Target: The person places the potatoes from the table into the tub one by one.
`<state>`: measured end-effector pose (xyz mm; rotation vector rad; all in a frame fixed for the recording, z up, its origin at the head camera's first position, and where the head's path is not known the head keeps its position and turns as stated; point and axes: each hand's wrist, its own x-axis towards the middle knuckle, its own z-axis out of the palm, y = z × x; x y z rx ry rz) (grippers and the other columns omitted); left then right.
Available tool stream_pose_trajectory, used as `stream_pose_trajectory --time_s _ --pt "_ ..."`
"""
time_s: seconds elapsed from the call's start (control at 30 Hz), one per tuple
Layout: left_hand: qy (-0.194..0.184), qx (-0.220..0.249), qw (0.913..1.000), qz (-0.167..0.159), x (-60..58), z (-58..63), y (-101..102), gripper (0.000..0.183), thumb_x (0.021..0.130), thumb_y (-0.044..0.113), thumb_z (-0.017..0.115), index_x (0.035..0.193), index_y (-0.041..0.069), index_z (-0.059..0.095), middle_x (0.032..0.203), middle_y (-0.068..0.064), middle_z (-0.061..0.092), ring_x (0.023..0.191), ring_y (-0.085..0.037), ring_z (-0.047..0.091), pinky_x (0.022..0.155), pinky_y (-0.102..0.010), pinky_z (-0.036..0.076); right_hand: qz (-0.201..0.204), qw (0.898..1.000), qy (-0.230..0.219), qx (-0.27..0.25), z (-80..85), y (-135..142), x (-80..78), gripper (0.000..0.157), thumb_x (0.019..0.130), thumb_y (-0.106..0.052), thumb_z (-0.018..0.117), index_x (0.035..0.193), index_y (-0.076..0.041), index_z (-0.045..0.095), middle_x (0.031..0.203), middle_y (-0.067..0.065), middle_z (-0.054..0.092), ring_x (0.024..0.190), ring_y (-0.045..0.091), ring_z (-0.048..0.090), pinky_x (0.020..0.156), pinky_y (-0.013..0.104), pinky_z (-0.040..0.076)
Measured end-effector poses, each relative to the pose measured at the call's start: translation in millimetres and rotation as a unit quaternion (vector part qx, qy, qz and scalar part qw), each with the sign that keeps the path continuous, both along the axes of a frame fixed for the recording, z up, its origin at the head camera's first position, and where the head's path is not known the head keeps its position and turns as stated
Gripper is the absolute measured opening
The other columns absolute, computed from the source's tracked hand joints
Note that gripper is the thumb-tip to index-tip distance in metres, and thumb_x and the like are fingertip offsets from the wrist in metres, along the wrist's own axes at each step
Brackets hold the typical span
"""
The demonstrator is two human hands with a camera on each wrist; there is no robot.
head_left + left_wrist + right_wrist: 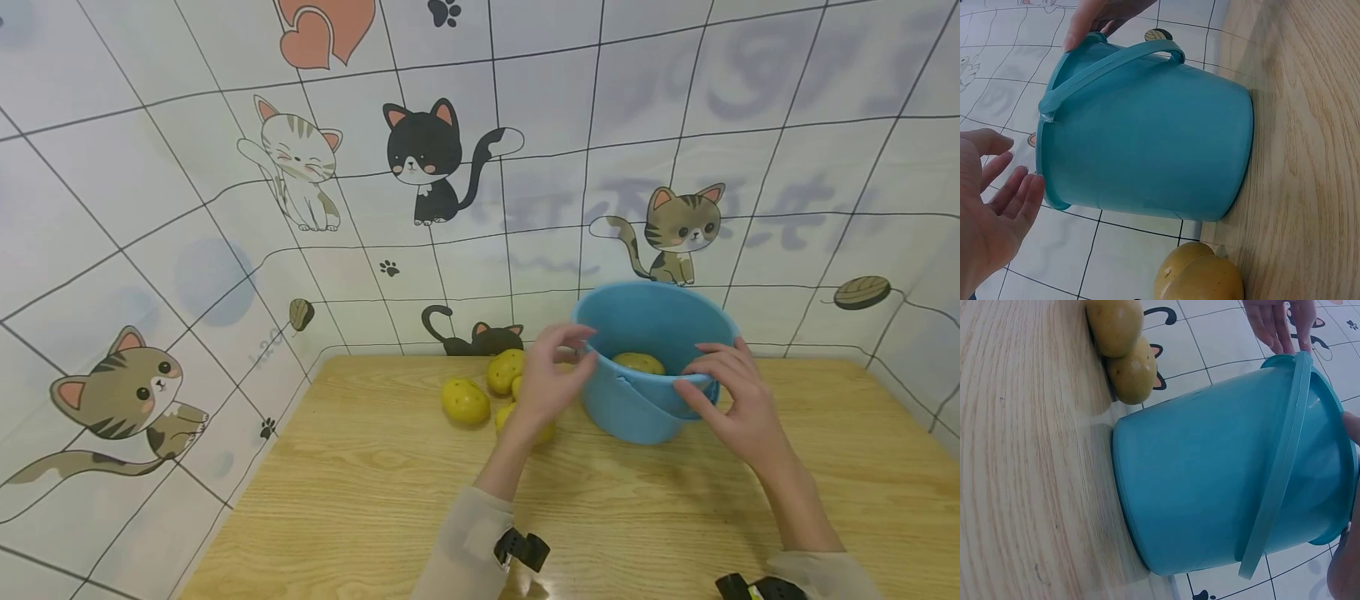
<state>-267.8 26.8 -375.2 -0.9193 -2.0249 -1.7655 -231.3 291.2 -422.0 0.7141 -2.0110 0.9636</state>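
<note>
A blue plastic bucket (pixel 630 412) stands upright on the table, its handle hanging down along the near side. Inside it a potato (pixel 639 362) shows; the rest of the inside is hidden. My right hand (pixel 738 404) grips the right part of the rim, thumb outside and fingers over the edge. At the left side of the rim is my left hand (pixel 551 371); in the left wrist view its fingers (pixel 1019 194) are loosely extended, with the tips at the edge. Several yellow potatoes (pixel 465 402) lie left of the bucket, partly behind my left hand and wrist.
The wood-grain table (pixel 360 483) ends against a white wall covering (pixel 547 275) with a grid and cartoon cats. Similar covering stands at the left and right sides. A dark camera strap (pixel 521 550) is on my left wrist.
</note>
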Motion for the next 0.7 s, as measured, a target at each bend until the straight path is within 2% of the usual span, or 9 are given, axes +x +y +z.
stream_pose_trajectory --time_s 0.17,0.5,0.7 --pt "-0.004 -0.008 1.0 -0.001 3.4 -1.7 -6.5 0.027 0.094 0.002 0.067 0.12 -0.003 0.066 0.119 -0.019 0.062 0.104 -0.035 0.062 0.088 -0.031 0.057 0.001 1.0 -0.002 -0.002 0.0 0.0 0.1 0.008 0.092 -0.018 0.075 0.091 -0.012 0.07 0.093 0.005 0.065 0.128 0.013 0.05 0.121 0.056 0.01" --pt "-0.031 -0.034 0.9985 0.028 9.8 -11.4 -20.9 0.033 0.094 0.012 0.07 0.126 0.004 0.065 0.123 -0.011 0.065 0.111 -0.027 0.06 0.091 -0.044 0.056 0.002 1.0 -0.001 -0.002 3.4 -2.7 3.3 0.01 0.093 -0.019 0.073 0.091 -0.01 0.07 0.092 0.005 0.064 0.128 0.012 0.049 0.121 0.057 0.01" --pt "-0.042 -0.029 0.9981 0.035 11.0 -16.9 -29.6 0.034 0.094 0.013 0.071 0.125 0.002 0.065 0.124 -0.008 0.066 0.107 -0.018 0.061 0.091 -0.04 0.055 -0.004 1.0 -0.011 0.005 3.1 -1.2 3.2 0.01 0.092 -0.016 0.073 0.09 -0.007 0.069 0.093 0.003 0.064 0.127 0.016 0.05 0.121 0.057 0.01"
